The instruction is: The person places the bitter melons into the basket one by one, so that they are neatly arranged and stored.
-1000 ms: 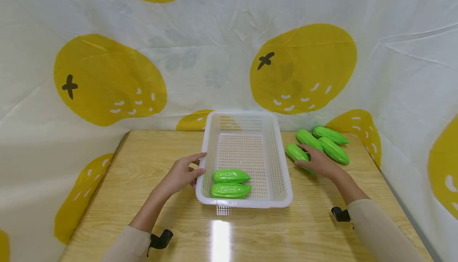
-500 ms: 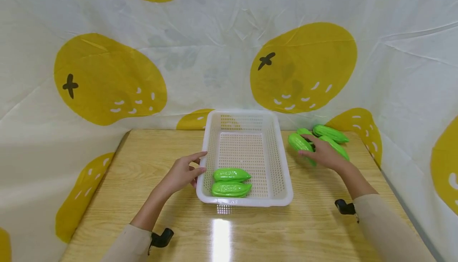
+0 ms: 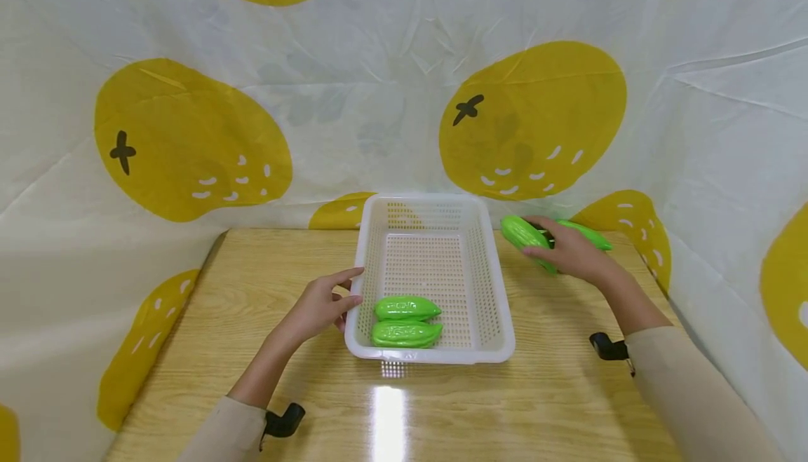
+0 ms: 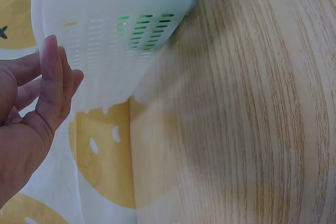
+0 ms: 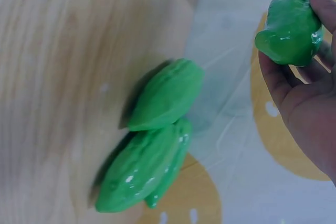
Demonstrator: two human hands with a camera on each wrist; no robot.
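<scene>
One green gourd [image 3: 521, 232] has risen toward twelve o'clock, pinched by the right hand [image 3: 576, 250] at the basket's [image 3: 431, 357] two o'clock; the left hand [image 3: 320, 306], fingers nearly straight, touches its nine-o'clock rim. Glossy skin could cause slipping.

Mid-bench [image 3: 202, 329] stands the basket [image 3: 435, 357], its far end at the back edge. In its near left corner lie two gourds [image 3: 407, 334], one behind the other; the left hand [image 3: 320, 306] touches its left rim. Rightward, the right hand [image 3: 581, 255] holds a gourd [image 3: 520, 231]. Three others [image 5: 140, 167] lie toward the bench's back right corner.
</scene>
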